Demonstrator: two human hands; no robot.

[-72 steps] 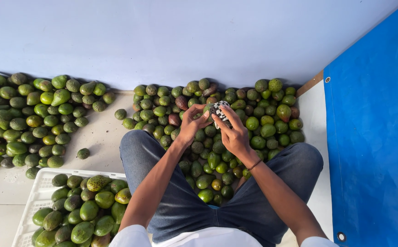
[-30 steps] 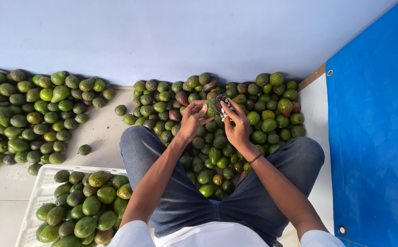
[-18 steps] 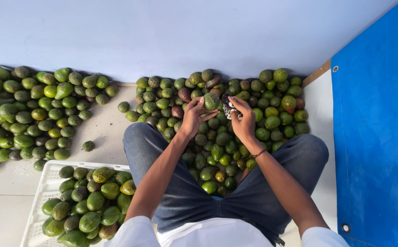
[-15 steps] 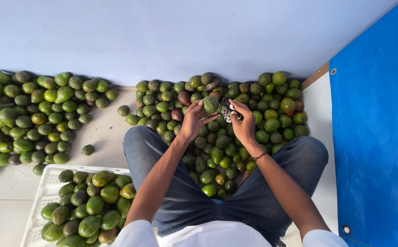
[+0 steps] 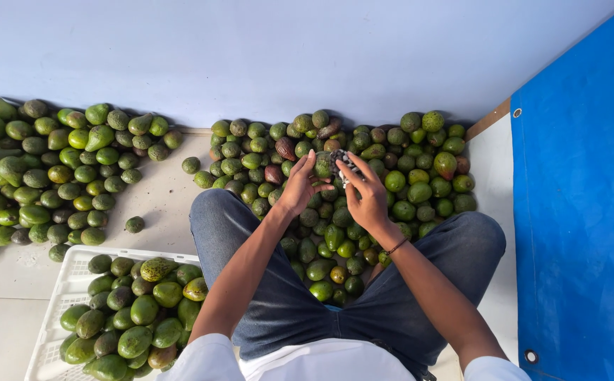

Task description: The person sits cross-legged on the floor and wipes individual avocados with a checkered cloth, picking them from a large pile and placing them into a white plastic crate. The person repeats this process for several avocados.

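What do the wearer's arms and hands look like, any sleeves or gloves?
Both arms are bare from the upper arm down, with short white sleeves at the bottom edge. Left hand and right hand are ungloved. A thin dark band circles the right wrist. No rings or watch can be made out.

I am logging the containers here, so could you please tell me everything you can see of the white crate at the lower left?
The white crate looks like plastic, with latticed, perforated walls and a flat rim. It sits on the pale floor at the lower left, beside the person's left knee, and the frame's bottom edge cuts it off. Green avocados fill it, a few mottled with brown. Neither hand touches it; both are raised over the pile ahead.
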